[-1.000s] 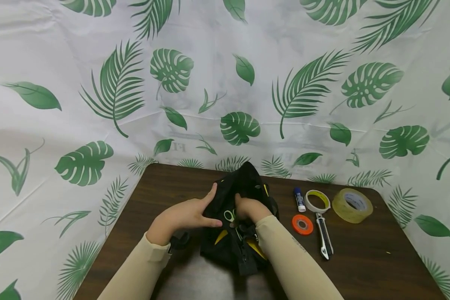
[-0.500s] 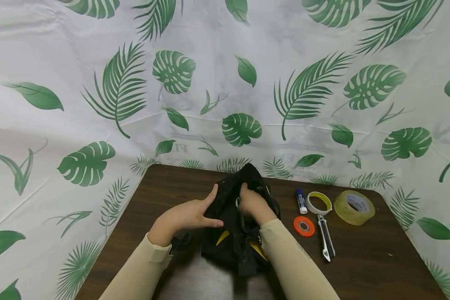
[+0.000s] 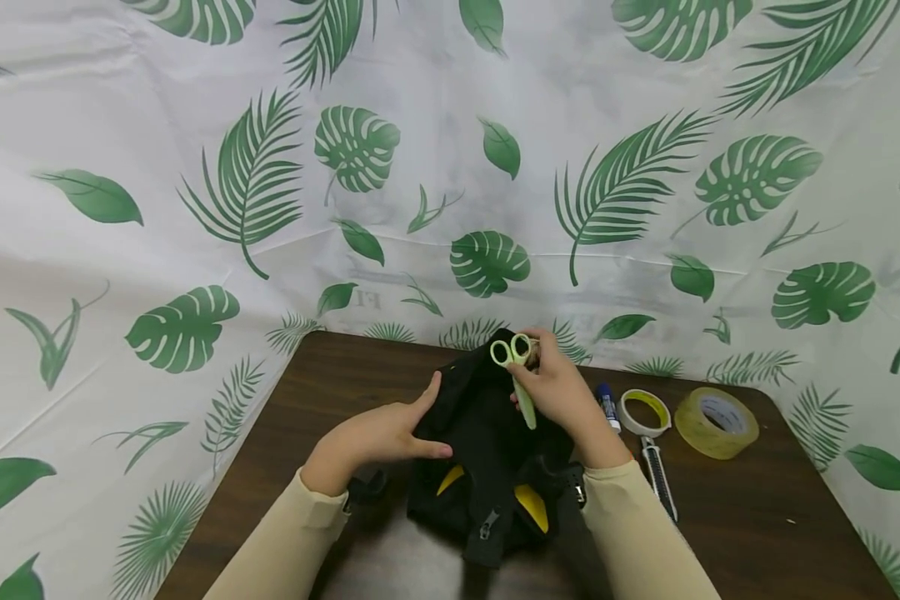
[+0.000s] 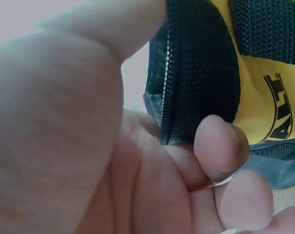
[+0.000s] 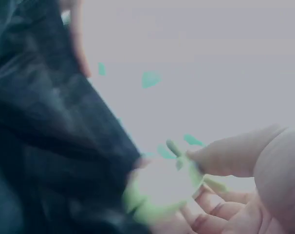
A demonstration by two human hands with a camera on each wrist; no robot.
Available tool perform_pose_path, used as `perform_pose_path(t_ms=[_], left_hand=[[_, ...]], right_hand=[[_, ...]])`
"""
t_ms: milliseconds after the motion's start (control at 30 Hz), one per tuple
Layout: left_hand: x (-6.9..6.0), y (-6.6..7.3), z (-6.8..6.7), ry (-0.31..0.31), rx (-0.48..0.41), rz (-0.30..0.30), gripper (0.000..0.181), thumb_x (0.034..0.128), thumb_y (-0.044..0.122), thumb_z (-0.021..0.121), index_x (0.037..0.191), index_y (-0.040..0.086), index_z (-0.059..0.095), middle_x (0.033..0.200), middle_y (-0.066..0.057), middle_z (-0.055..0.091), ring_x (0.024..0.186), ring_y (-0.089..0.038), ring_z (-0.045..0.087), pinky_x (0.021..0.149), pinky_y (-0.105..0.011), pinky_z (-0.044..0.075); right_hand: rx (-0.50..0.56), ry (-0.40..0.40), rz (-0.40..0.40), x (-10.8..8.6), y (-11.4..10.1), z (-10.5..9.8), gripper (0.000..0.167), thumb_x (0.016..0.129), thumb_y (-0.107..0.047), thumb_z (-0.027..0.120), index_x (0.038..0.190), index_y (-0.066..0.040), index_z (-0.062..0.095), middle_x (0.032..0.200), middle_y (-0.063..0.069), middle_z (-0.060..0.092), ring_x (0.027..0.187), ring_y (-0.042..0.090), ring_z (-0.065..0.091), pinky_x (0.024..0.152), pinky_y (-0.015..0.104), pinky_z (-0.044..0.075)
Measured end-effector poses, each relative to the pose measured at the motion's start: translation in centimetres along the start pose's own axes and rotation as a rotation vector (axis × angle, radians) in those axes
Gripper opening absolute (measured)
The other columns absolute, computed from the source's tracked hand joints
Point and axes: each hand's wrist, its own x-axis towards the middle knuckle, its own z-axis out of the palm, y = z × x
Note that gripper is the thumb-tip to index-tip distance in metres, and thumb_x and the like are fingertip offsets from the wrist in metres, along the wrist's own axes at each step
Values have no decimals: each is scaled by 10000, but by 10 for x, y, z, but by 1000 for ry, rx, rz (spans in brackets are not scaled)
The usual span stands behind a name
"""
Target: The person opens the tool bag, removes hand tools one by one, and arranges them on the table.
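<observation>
A black tool bag (image 3: 480,433) with yellow patches stands on the table, its top unzipped and partly open. At its left side my left hand (image 3: 367,442) grips the zippered rim, the bag's edge lying between thumb and fingers in the left wrist view, where a yellow side panel (image 4: 259,92) also shows. My right hand (image 3: 566,396) holds a pair of pale green scissors (image 3: 526,404) above the bag's right side, finger loops up and blades pointing down. In the right wrist view the scissors (image 5: 152,209) are blurred beside black fabric. What lies inside the bag is hidden.
Right of the bag lie a blue glue stick (image 3: 607,404), a roll of white tape (image 3: 662,425), a wide roll of clear tape (image 3: 716,423) and a utility knife (image 3: 658,479) on the dark wooden table (image 3: 757,517). A leaf-patterned sheet (image 3: 420,150) hangs behind.
My right hand has come up out of the bag and moved right, bringing the scissors with it. The right arm now covers the orange tape roll. My left hand stays at the rim.
</observation>
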Motion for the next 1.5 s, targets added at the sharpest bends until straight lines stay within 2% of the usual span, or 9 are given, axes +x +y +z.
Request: perform_pose_path(t_ms=[167, 400, 567, 667, 833, 967, 1167, 1333, 1500], left_hand=[[0, -1, 0, -9, -12, 9, 1206, 967, 719, 698, 1749, 345, -141, 1618, -183, 571, 1408, -319, 648, 1196, -537, 494], [1, -1, 1, -7, -20, 1, 1190, 976, 691, 708, 1732, 390, -160, 1613, -181, 578, 1382, -303, 667, 1188, -521, 504], [1, -1, 1, -6, -15, 4, 1200, 971, 704, 704, 1736, 378, -162, 1633, -178, 556, 1401, -313, 654, 1201, -531, 493], [1, -1, 0, -6, -14, 8, 1213, 966, 712, 704, 1742, 356, -158, 1648, -173, 540, 1416, -321, 643, 1207, -538, 486], [1, -1, 1, -13, -17, 13, 1224, 963, 718, 704, 1748, 333, -152, 1672, -161, 512, 1429, -324, 632, 1217, -541, 476], [1, -1, 1, -9, -13, 7, 1222, 963, 719, 701, 1748, 335, -153, 1662, -162, 525, 1416, -316, 642, 1212, -535, 482], [0, 1, -1, -5, -6, 3, 1206, 974, 707, 697, 1751, 326, -144, 1656, -168, 532, 1407, -316, 650, 1206, -526, 489], [-1, 2, 0, -11, -10, 5, 1207, 979, 699, 698, 1743, 336, -162, 1619, -163, 573, 1366, -296, 677, 1182, -519, 510], [-1, 1, 1, -9, -7, 13, 1215, 973, 716, 691, 1740, 340, -173, 1581, -158, 612, 1335, -284, 694, 1167, -515, 522]], right_hand=[[54, 79, -50, -24, 0, -26, 640, 1159, -194, 555, 1686, -117, 201, 1441, 278, 537, 781, 299, 710, 623, 427, 633], [268, 105, -42, -63, 21, -37, 777, 1143, -62, 544, 1737, -180, 57, 1334, 178, 491, 935, 190, 720, 817, 341, 665], [209, 250, -36, -83, 43, -39, 617, 1112, -144, 651, 1648, -40, 363, 1129, 50, 634, 911, 146, 717, 797, 255, 643], [137, 364, -38, -95, 59, -41, 461, 1101, -216, 686, 1507, -38, 559, 1066, 5, 683, 841, 127, 706, 700, 228, 609], [128, 466, -45, -113, 93, -50, 301, 1156, -230, 560, 1442, -157, 499, 960, -76, 645, 618, 107, 527, 523, 285, 463], [80, 526, 59, -126, 117, -61, 217, 1181, -285, 488, 1350, -148, 483, 823, -100, 597, 588, 96, 470, 520, 309, 398], [-124, 691, 242, -148, 154, -80, 341, 1160, -341, 543, 1078, -19, 618, 660, -84, 557, 575, 108, 481, 536, 302, 392], [-319, 632, 346, -164, 203, -106, 342, 1165, -238, 444, 1344, 43, 522, 765, -115, 650, 695, 4, 496, 642, 230, 386], [-297, 528, 527, -173, 234, -130, 520, 1158, -274, 414, 1481, 133, 431, 929, 57, 788, 888, 63, 568, 721, 248, 399]])
